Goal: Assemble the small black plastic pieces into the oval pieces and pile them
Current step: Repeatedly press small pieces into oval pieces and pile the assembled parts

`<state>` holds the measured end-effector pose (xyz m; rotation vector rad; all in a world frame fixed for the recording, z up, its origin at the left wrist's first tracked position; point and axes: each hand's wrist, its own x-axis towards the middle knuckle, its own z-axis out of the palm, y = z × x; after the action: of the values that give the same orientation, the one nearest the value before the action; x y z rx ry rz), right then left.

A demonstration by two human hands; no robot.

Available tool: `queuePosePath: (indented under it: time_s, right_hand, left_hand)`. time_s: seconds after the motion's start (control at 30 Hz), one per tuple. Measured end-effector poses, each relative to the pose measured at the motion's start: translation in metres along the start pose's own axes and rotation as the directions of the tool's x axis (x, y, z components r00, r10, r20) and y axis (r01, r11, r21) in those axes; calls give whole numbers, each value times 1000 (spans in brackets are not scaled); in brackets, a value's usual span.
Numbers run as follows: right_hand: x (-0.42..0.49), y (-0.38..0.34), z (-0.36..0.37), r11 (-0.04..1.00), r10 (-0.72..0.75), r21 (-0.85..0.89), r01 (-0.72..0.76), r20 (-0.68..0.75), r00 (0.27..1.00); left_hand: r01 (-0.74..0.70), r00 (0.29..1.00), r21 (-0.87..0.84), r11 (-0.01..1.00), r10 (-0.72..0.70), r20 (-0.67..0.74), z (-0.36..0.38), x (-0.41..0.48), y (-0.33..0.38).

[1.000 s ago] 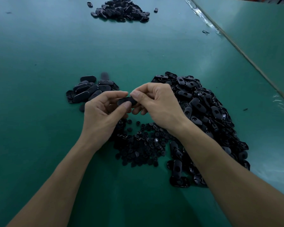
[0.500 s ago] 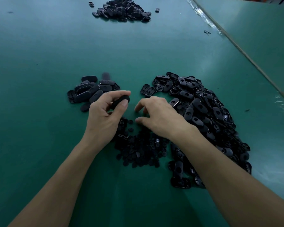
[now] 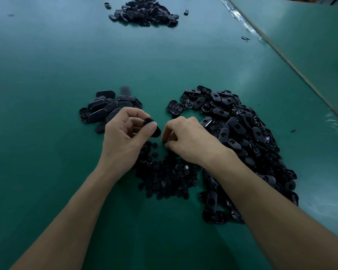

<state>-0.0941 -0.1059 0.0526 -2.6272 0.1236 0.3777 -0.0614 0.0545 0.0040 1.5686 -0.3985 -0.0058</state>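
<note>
the right hand (image 3: 189,141) no longer shares the oval piece (image 3: 151,126). it is off it now, lower and just right of the grip, fingertips curled down onto the heap of small pieces (image 3: 164,176); whether they pinch one is hidden. the left hand (image 3: 123,137) now holds the oval piece alone, tilted instead of level, thumb across it.

A green table (image 3: 47,75) fills the frame and meets a second green surface (image 3: 310,36) at a pale seam (image 3: 281,53) running diagonally at right. Crinkled clear tape (image 3: 240,16) lines the seam's far end, with a small dark scrap (image 3: 245,38) just beside it.
</note>
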Motion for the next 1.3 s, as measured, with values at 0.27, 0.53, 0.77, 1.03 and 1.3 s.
queuePosePath:
  time_s: [0.27, 0.53, 0.77, 1.03, 1.3]
  right_hand:
    - [6, -2, 3, 994, -16, -108, 20, 37, 999]
    - [5, -4, 1, 997, -28, -77, 31, 41, 999]
    - [1, -6, -6, 987, -56, 138, 86, -208, 976]
    - [-4, -13, -12, 928, -132, 267, 260, -417, 899]
    - [-7, -19, -15, 906, -148, 296, 304, -450, 880]
  left_hand:
    - [-9, 1000, 10, 1000, 9, 12, 0, 0, -1]
    - [18, 999, -16, 1000, -19, -34, 1, 1, 0]
    - [46, 990, -113, 993, -60, -125, 0, 0, -1]
    - [63, 993, -75, 995, -70, -98, -2, 2, 0]
    - [77, 984, -150, 986, -100, -148, -2, 2, -2]
